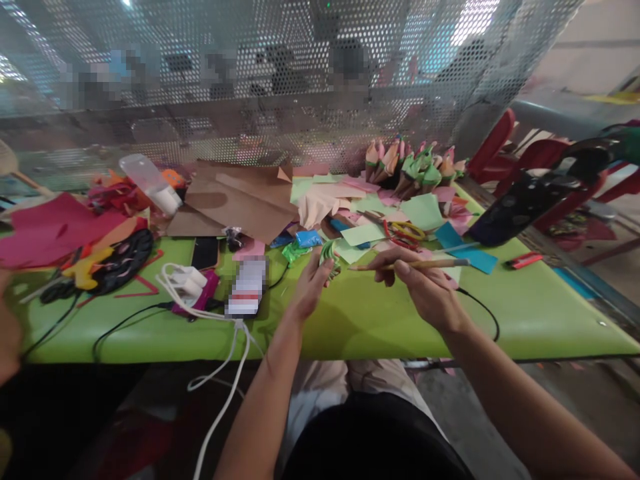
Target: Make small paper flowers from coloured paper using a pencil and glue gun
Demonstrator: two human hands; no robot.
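Note:
Near the middle of the green table [360,327], my left hand [309,285] is closed on a small folded paper piece [329,251], green with pale layered edges. To its right, my right hand [425,287] grips a slim wooden stick [440,264] like a pencil, lying nearly level. Its thin tip points left at the paper piece, with a small gap between them. My fingers hide part of the paper piece. Just beyond my hands lie green paper sheets [365,234], red-and-yellow scissors [407,231] and a blue packet [309,239].
Paper cones [420,163] stand in a bunch at the back right, near a dark bottle [505,207]. Brown paper [235,200] covers the back middle. Leftward are a phone [247,287], white cables [245,347] and a plug adapter [193,283]. Another person's arm [7,327] shows at far left.

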